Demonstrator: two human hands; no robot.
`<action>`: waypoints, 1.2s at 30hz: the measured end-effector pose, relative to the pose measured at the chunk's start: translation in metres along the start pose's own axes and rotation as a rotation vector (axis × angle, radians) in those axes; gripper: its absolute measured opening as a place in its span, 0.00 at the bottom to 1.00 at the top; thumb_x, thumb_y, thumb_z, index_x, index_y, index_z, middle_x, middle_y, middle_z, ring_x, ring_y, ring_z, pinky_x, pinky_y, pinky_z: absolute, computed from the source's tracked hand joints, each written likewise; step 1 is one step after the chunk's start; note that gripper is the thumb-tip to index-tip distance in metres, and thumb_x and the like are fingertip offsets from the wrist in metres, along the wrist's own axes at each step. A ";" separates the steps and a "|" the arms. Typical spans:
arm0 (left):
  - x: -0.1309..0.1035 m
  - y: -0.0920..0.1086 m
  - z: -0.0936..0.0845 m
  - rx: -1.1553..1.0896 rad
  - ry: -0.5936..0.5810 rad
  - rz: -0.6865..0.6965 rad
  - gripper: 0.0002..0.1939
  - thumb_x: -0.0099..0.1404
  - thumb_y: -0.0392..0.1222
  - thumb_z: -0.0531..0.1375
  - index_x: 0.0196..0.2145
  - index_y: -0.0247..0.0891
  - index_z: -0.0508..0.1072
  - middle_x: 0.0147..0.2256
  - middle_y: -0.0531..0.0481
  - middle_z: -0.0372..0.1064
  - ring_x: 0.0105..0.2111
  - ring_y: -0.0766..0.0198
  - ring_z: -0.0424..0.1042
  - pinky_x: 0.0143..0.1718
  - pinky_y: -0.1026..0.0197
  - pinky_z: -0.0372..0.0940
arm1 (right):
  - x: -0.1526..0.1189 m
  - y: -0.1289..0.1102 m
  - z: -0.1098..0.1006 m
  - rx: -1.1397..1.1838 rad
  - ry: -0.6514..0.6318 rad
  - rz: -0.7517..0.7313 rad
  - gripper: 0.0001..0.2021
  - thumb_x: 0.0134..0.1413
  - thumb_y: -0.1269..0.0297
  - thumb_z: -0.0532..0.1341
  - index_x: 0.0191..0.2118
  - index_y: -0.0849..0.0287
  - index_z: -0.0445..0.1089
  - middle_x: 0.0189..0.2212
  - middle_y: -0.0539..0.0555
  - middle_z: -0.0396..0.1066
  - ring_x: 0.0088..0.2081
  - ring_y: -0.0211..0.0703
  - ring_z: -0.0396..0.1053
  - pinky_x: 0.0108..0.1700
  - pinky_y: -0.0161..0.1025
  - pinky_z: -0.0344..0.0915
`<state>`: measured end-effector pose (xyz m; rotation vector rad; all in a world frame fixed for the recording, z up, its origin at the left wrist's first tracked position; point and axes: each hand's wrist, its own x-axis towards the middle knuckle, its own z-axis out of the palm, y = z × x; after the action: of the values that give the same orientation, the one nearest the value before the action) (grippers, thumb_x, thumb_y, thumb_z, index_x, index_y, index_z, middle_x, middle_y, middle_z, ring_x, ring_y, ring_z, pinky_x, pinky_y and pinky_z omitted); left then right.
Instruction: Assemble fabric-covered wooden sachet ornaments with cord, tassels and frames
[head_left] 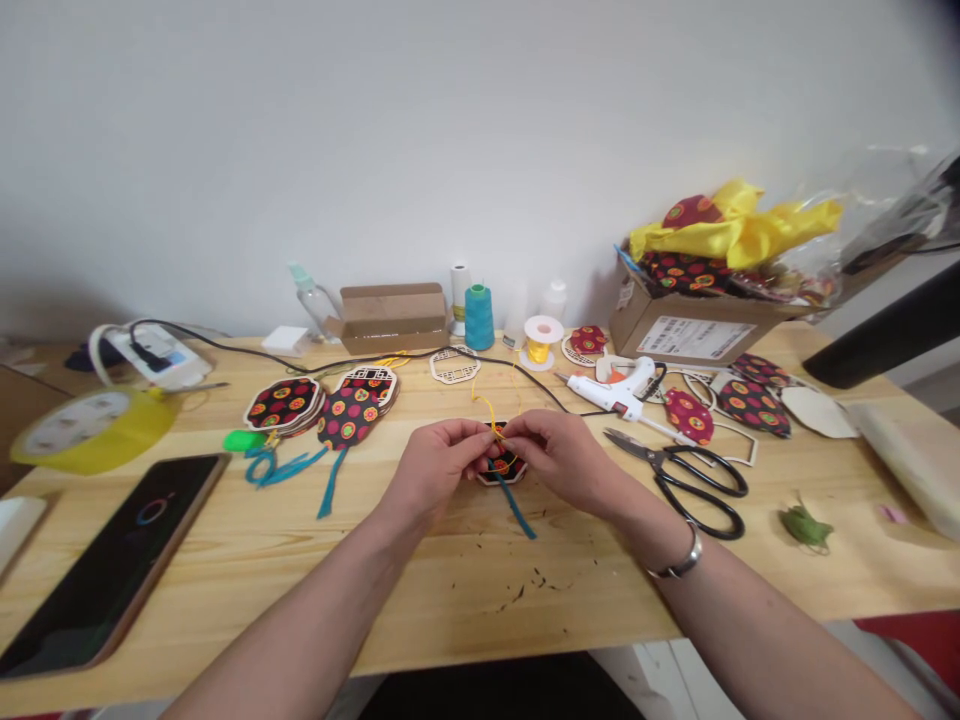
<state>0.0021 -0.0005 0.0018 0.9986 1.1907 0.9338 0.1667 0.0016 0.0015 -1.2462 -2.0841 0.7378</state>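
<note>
**Dark floral fabric piece with a pale rim (515, 468): directly below the fingertips, midway between the hands**

The piece lies on the pale wooden surface (420, 625), partly covered by the fingers. The left hand (442, 455) comes in from its left, the right hand (562, 452) from its right, about equally near. Both pinch the thin yellow cord (485, 403) over the piece's far part; a loop of it crosses the fabric. Its outline looks too compact for a clear long axis, but a flat teal ribbon (519, 512) trails from it towards the person, slanting right. Whether the fingers also grip the fabric, I cannot tell.

Just nearer the person than the piece are small dark scraps (514, 597). To its right lie black-handled metal scissors (697, 490), beside the right wrist. Beyond it, to the right, is a white glue gun (619, 392); to the left, stacked floral pieces with pale frames (281, 405). Farther behind, a black cable (390, 357) crosses, then a teal thread cone (479, 320) stands upright.
</note>
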 end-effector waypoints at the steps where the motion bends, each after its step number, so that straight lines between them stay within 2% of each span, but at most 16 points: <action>1: 0.000 0.001 0.000 0.000 0.015 0.003 0.07 0.48 0.41 0.65 0.22 0.34 0.74 0.19 0.53 0.69 0.18 0.72 0.61 0.19 0.68 0.53 | 0.000 0.000 -0.001 0.019 0.014 0.012 0.08 0.54 0.73 0.57 0.30 0.58 0.72 0.26 0.49 0.73 0.27 0.34 0.66 0.30 0.31 0.58; 6: -0.002 0.004 0.003 -0.001 0.054 0.001 0.07 0.49 0.40 0.65 0.21 0.33 0.75 0.17 0.53 0.68 0.17 0.73 0.59 0.18 0.68 0.51 | -0.001 -0.004 -0.001 0.066 0.077 0.050 0.07 0.53 0.72 0.57 0.27 0.59 0.70 0.23 0.48 0.71 0.25 0.33 0.64 0.28 0.31 0.58; 9: -0.002 0.002 0.003 -0.043 0.063 0.014 0.07 0.49 0.40 0.65 0.23 0.33 0.75 0.18 0.53 0.69 0.17 0.73 0.60 0.18 0.69 0.51 | -0.004 -0.006 0.002 0.015 0.130 -0.011 0.06 0.55 0.70 0.57 0.29 0.59 0.70 0.25 0.49 0.71 0.26 0.34 0.66 0.29 0.32 0.58; 14: 0.000 -0.005 -0.001 -0.182 0.027 -0.022 0.08 0.47 0.41 0.67 0.25 0.34 0.76 0.18 0.54 0.67 0.19 0.73 0.61 0.19 0.69 0.53 | -0.011 -0.005 0.010 -0.311 0.200 -0.248 0.09 0.59 0.68 0.54 0.31 0.60 0.69 0.26 0.52 0.69 0.28 0.37 0.64 0.30 0.35 0.56; 17: 0.002 -0.007 -0.002 -0.253 -0.003 -0.077 0.10 0.45 0.41 0.68 0.25 0.33 0.76 0.17 0.55 0.65 0.18 0.74 0.59 0.17 0.70 0.50 | -0.013 -0.004 0.013 -0.500 0.203 -0.375 0.10 0.60 0.70 0.52 0.30 0.60 0.67 0.25 0.53 0.68 0.27 0.38 0.62 0.30 0.37 0.53; 22: 0.002 -0.005 -0.002 -0.327 -0.049 -0.131 0.10 0.44 0.39 0.69 0.25 0.31 0.75 0.19 0.54 0.64 0.17 0.76 0.58 0.15 0.72 0.45 | -0.015 -0.008 0.012 -0.742 0.180 -0.489 0.10 0.60 0.72 0.51 0.30 0.60 0.66 0.25 0.53 0.66 0.27 0.41 0.59 0.30 0.40 0.51; 27: 0.001 -0.007 0.000 -0.352 -0.072 -0.148 0.10 0.44 0.38 0.69 0.24 0.31 0.75 0.18 0.56 0.61 0.17 0.76 0.57 0.16 0.72 0.46 | -0.016 -0.015 0.013 -0.861 0.169 -0.579 0.09 0.59 0.75 0.51 0.30 0.61 0.66 0.24 0.54 0.65 0.27 0.42 0.58 0.28 0.41 0.48; 30: -0.001 -0.008 0.000 -0.340 -0.080 -0.126 0.10 0.46 0.40 0.69 0.22 0.32 0.74 0.15 0.58 0.58 0.16 0.76 0.56 0.17 0.71 0.49 | -0.017 -0.013 0.015 -0.832 0.143 -0.587 0.10 0.58 0.76 0.51 0.30 0.61 0.67 0.25 0.54 0.66 0.27 0.42 0.59 0.27 0.41 0.49; 32: -0.002 -0.007 0.000 -0.314 -0.071 -0.096 0.10 0.47 0.42 0.68 0.22 0.32 0.74 0.15 0.58 0.58 0.16 0.76 0.54 0.18 0.71 0.50 | -0.016 -0.011 0.016 -0.689 0.137 -0.569 0.10 0.59 0.74 0.51 0.30 0.61 0.67 0.26 0.54 0.67 0.28 0.41 0.61 0.29 0.40 0.53; 34: -0.003 -0.005 0.000 -0.286 -0.054 -0.070 0.10 0.48 0.43 0.68 0.23 0.33 0.75 0.14 0.58 0.58 0.16 0.76 0.53 0.19 0.70 0.50 | -0.014 -0.008 0.016 -0.427 0.197 -0.451 0.09 0.59 0.71 0.52 0.31 0.60 0.67 0.26 0.54 0.68 0.29 0.40 0.63 0.31 0.38 0.57; 36: -0.003 -0.004 0.000 -0.254 -0.036 -0.054 0.11 0.49 0.44 0.67 0.24 0.32 0.75 0.13 0.59 0.57 0.15 0.75 0.52 0.19 0.69 0.49 | -0.010 -0.005 0.016 -0.127 0.282 -0.225 0.06 0.59 0.69 0.53 0.33 0.60 0.67 0.28 0.53 0.69 0.30 0.38 0.65 0.32 0.36 0.61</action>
<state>0.0019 -0.0045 -0.0009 0.7732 1.0347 0.9927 0.1562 -0.0118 -0.0072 -1.0872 -2.0153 0.3135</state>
